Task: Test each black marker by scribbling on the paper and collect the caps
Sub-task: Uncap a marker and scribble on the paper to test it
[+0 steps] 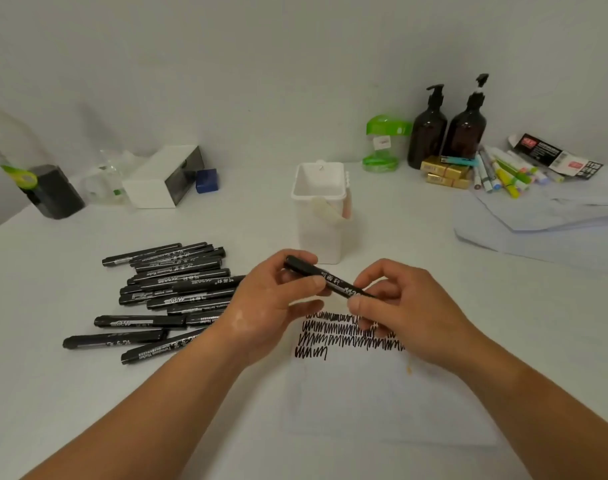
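Observation:
Both hands hold one black marker (pixel 325 276) with white lettering, slanted above the paper (pixel 382 403). My left hand (pixel 274 303) grips its upper left end between thumb and fingers. My right hand (pixel 399 306) pinches its lower right end; I cannot tell whether a cap sits there. Several rows of black scribble (pixel 344 332) cover the top of the white paper, just under the hands. A pile of several black markers (pixel 171 289) lies on the table to the left. A white bin (pixel 321 209) stands behind the hands.
At the back left are a clear bottle (pixel 15 157), a white box (pixel 164 176) and a blue cube (pixel 207 180). At the back right stand a green holder (pixel 382 143), two dark pump bottles (pixel 444 129), gold boxes, coloured markers (pixel 506 171) and loose paper sheets (pixel 551 223).

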`<action>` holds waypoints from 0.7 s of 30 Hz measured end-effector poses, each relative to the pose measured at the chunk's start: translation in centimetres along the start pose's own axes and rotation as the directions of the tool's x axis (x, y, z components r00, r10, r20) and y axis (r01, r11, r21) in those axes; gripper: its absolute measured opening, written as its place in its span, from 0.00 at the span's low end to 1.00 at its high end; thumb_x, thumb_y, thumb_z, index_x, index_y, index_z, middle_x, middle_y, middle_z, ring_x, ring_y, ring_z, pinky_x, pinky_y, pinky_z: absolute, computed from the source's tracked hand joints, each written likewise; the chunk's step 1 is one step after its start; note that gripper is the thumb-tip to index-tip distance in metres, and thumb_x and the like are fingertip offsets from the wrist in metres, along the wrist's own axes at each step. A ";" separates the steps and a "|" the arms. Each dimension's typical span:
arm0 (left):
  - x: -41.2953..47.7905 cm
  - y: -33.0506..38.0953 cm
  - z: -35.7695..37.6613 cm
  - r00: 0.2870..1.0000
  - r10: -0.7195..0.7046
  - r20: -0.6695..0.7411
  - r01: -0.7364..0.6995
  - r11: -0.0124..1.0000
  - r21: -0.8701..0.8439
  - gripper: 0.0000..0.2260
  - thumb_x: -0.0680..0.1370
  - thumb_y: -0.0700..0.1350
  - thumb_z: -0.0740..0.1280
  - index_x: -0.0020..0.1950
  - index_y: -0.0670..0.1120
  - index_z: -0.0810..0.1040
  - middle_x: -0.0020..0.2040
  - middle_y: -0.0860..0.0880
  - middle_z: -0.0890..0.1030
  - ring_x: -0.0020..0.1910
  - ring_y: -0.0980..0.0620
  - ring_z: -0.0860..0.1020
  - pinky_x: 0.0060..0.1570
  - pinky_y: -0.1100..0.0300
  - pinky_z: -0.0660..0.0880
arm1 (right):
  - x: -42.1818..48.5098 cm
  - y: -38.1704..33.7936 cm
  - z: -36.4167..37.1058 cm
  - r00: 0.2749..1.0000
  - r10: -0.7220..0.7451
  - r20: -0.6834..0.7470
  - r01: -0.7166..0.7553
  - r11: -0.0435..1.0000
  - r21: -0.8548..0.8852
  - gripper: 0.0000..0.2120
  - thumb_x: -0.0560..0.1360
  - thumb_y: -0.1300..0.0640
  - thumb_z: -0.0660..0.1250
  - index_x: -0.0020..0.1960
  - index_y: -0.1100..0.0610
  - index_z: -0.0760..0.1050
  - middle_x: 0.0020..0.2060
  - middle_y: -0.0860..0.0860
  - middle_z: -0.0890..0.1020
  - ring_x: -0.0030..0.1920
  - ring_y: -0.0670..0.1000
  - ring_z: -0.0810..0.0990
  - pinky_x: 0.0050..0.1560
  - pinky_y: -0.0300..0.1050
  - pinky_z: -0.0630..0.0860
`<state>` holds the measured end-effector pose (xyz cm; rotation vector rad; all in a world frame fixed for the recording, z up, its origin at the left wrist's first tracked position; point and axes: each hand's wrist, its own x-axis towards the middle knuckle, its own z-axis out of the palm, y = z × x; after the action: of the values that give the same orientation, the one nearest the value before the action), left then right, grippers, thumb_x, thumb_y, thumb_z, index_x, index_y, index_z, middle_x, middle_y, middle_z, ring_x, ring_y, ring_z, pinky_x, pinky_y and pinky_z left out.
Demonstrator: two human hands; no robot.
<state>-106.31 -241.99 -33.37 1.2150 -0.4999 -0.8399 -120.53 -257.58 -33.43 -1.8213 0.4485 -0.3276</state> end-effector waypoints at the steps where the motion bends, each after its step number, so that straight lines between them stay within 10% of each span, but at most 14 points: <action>1: 0.3 0.3 -0.3 1.000 0.014 0.002 -0.014 0.999 0.033 0.15 0.72 0.35 0.74 0.57 0.44 0.79 0.46 0.43 0.83 0.46 0.46 0.83 0.45 0.56 0.80 | 0.3 0.0 -0.4 1.000 -0.006 -0.016 0.007 1.000 0.015 0.07 0.74 0.59 0.77 0.47 0.52 0.80 0.36 0.53 0.87 0.34 0.50 0.85 0.34 0.43 0.80; 3: 0.7 0.7 -0.6 0.996 0.081 0.026 -0.085 0.947 0.311 0.14 0.73 0.36 0.75 0.56 0.47 0.80 0.46 0.49 0.84 0.44 0.49 0.83 0.46 0.58 0.80 | 0.8 0.2 -0.9 0.998 -0.017 -0.056 0.020 0.999 0.040 0.06 0.74 0.59 0.77 0.46 0.51 0.82 0.36 0.54 0.87 0.34 0.53 0.85 0.35 0.44 0.80; 6: 0.6 0.3 -0.4 0.968 0.173 0.184 -0.251 0.581 0.774 0.10 0.77 0.45 0.73 0.57 0.53 0.82 0.45 0.56 0.83 0.43 0.59 0.82 0.46 0.68 0.76 | 1.2 0.6 -0.9 0.993 -0.054 -0.107 0.064 0.994 0.089 0.06 0.73 0.60 0.78 0.45 0.50 0.83 0.34 0.52 0.85 0.32 0.53 0.82 0.35 0.45 0.80; 9: 0.2 -0.6 0.2 0.898 0.240 0.369 -0.429 0.288 0.856 0.10 0.81 0.47 0.66 0.63 0.50 0.79 0.45 0.56 0.80 0.42 0.61 0.76 0.43 0.73 0.68 | 1.2 1.1 0.0 0.986 -0.122 -0.111 0.137 0.981 0.139 0.05 0.71 0.55 0.77 0.45 0.50 0.82 0.30 0.52 0.81 0.29 0.52 0.78 0.34 0.45 0.78; 15: -0.1 -1.3 0.4 0.886 0.234 0.401 -0.456 0.274 0.847 0.12 0.84 0.51 0.57 0.54 0.45 0.76 0.39 0.52 0.76 0.38 0.52 0.72 0.40 0.56 0.70 | 1.0 1.6 1.0 0.982 -0.160 -0.101 0.180 0.957 0.227 0.09 0.67 0.48 0.74 0.45 0.50 0.80 0.27 0.52 0.75 0.27 0.51 0.72 0.29 0.42 0.72; 21: -0.4 -2.1 1.3 0.846 0.326 0.422 -0.499 0.206 0.842 0.16 0.84 0.57 0.53 0.47 0.47 0.71 0.31 0.57 0.67 0.30 0.53 0.67 0.30 0.65 0.61 | 0.3 1.7 2.2 0.992 -0.095 -0.088 0.117 0.947 0.298 0.12 0.67 0.44 0.72 0.46 0.50 0.79 0.23 0.52 0.72 0.24 0.49 0.69 0.24 0.41 0.68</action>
<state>-108.13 -242.70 -34.94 1.9449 -1.5507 -0.0414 -119.54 -256.25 -35.71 -1.5395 0.3307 -0.5103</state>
